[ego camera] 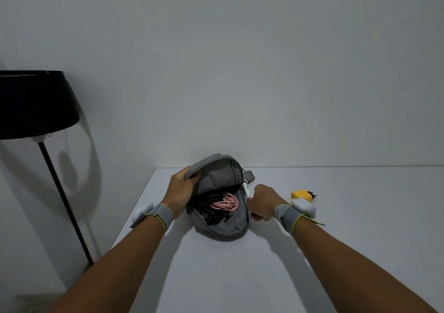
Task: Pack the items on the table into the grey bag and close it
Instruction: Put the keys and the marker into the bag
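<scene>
The grey bag (223,226) lies open on the white table (264,264), its flap raised toward the wall. My left hand (181,192) grips the flap's left edge and holds it up. Inside the bag lie a coiled pink cable (225,203) and dark black items (212,214). My right hand (260,202) is closed at the bag's right rim, pinching a small white object (246,188) at the opening; what it is I cannot tell. A yellow charger plug (301,195) with black prongs sits on the table to the right, behind my right wrist.
A black floor lamp (33,105) stands left of the table, its pole (64,202) slanting down beside the table's left edge. A plain wall rises behind the table. A grey strap end (249,175) sticks out behind the bag.
</scene>
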Demonstrator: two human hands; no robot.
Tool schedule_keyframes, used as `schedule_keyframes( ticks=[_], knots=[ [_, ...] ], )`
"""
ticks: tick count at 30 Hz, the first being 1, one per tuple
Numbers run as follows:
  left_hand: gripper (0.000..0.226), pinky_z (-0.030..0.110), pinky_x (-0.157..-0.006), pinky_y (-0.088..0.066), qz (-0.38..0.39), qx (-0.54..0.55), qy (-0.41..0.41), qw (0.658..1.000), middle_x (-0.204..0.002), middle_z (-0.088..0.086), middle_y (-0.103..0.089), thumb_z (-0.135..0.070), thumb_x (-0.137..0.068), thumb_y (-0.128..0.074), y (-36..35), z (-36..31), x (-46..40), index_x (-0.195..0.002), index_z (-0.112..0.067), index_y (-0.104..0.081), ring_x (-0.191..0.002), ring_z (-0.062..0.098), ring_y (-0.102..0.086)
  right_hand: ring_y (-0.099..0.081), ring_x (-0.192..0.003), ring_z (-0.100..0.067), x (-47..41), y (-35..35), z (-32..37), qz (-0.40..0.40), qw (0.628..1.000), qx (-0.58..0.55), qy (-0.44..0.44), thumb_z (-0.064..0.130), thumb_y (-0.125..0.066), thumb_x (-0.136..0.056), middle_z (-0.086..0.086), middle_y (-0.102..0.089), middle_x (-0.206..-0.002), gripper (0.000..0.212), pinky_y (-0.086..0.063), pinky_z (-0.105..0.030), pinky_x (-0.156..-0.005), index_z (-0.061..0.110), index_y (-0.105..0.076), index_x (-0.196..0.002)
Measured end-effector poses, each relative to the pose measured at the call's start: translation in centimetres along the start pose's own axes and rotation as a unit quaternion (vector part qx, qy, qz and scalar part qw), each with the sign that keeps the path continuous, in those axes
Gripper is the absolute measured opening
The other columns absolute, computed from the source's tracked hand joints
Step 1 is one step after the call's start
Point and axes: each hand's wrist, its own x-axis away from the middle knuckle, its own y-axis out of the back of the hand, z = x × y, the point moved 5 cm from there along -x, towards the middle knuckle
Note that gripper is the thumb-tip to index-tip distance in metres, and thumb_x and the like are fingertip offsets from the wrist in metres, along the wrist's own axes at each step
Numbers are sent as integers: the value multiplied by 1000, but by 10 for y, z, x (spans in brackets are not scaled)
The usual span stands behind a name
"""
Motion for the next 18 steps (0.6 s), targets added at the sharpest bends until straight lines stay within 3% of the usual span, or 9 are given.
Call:
schedule_keyframes(
  ticks=[6, 9, 12, 14, 18],
  knots=[
    [20, 17, -68, -53, 1, 0, 2, 1000, -101, 6, -71, -7, -103, -56, 0, 0, -1, -113, -9, -73, -90, 18, -65, -52, -45, -21, 1, -12, 9, -6, 999, 44, 13, 19, -53, -95, -9, -64, -64, 26, -50, -28, -52, 14, -46, -70],
    [21, 17, -69, -55, 4, 10, 2, 1000, -103, 7, -72, -7, -103, -56, 0, 0, 0, -116, -8, -72, -91, 18, -66, -66, -72, -28, -4, -11, 13, -52, 997, 49, 18, 28, -58, -96, -12, -66, -84, 29, -55, -33, -66, 15, -46, -72],
    [23, 17, -71, -56, 8, 14, 1, 1000, -106, 8, -72, -9, -103, -56, -1, 1, 0, -121, -7, -71, -93, 18, -66, -65, -109, -33, -10, -10, 14, -91, 995, 38, 15, 31, -64, -94, -17, -66, -115, 26, -52, -33, -82, 6, -61, -102],
    [24, 17, -71, -56, 8, 20, -2, 1000, -106, 8, -72, -8, -103, -57, 0, 1, 0, -122, -6, -71, -93, 19, -66, -62, -115, -34, -15, -13, 15, -103, 994, 28, 13, 29, -66, -93, -18, -63, -123, 35, -52, -34, -88, 3, -60, -115],
    [25, 17, -71, -55, 10, 23, -1, 1000, -107, 8, -72, -9, -103, -57, -1, 1, 1, -124, -7, -71, -94, 19, -67, -65, -107, -35, -20, -19, 16, -112, 994, 11, 8, 22, -69, -84, -18, -67, -114, 31, -54, -32, -81, 3, -63, -108]
  ],
)
